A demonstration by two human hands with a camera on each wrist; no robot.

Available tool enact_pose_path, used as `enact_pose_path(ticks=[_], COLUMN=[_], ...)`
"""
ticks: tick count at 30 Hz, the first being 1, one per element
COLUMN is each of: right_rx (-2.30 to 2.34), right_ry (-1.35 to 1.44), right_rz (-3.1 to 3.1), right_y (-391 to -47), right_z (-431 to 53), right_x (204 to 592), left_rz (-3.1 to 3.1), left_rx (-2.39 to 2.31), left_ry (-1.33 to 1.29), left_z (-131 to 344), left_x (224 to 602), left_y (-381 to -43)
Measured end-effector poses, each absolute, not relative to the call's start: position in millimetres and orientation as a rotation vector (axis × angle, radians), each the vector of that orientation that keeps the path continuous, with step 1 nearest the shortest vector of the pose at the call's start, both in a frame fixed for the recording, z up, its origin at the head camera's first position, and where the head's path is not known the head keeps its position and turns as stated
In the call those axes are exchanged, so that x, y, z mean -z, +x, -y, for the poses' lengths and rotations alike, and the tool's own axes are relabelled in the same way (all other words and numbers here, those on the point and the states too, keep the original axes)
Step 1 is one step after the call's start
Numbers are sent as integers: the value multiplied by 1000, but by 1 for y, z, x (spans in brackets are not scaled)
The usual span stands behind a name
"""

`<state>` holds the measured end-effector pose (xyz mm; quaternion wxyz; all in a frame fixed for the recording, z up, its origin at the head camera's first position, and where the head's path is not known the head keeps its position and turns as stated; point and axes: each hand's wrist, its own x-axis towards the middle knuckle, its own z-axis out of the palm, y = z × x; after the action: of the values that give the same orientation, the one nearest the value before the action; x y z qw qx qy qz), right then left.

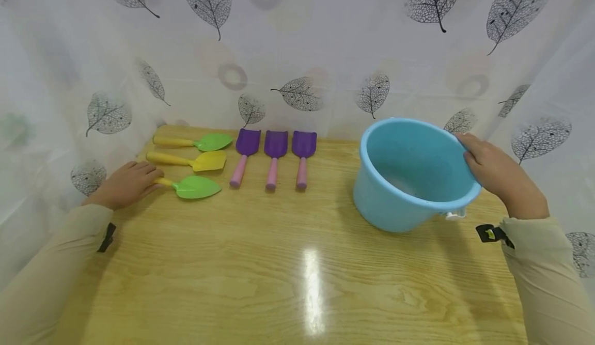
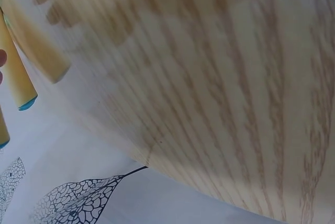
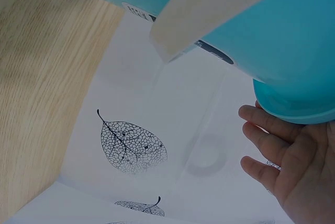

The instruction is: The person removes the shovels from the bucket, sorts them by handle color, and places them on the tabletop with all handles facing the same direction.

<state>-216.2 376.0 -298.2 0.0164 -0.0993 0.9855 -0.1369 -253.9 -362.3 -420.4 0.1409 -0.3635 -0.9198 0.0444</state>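
On the left, my left hand (image 1: 132,184) holds the yellow handle of a green-bladed hand trowel (image 1: 197,187), its blade pointing right over the table. Only the fingertips (image 2: 2,59) of that hand enter the left wrist view, beside a yellow handle (image 2: 18,80). My right hand (image 1: 502,172) grips the far right rim of a light blue bucket (image 1: 388,208), thumb over the inside. From the right wrist view, the fingers (image 3: 267,143) of this hand lie outside, right under the rim. Nothing shows inside the bucket.
Behind the held trowel lie a yellow shovel (image 1: 209,161) and another green trowel (image 1: 215,141). Three purple shovels with pink handles, one in the middle (image 1: 276,143), stand in a row beside them. A leaf-patterned curtain (image 1: 297,45) borders the wooden table (image 1: 232,272).
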Motion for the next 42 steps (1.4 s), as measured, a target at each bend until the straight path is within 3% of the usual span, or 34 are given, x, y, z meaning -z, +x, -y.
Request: enact_pose_path(ticks=[42], right_rx=[427], right_ry=[-276], right_rz=[-3047], right_y=[-217], right_z=[-376], right_x=[298], left_rz=[2925], left_rx=[-174], left_ry=[-976], left_z=[358], left_x=[420], left_y=[-256])
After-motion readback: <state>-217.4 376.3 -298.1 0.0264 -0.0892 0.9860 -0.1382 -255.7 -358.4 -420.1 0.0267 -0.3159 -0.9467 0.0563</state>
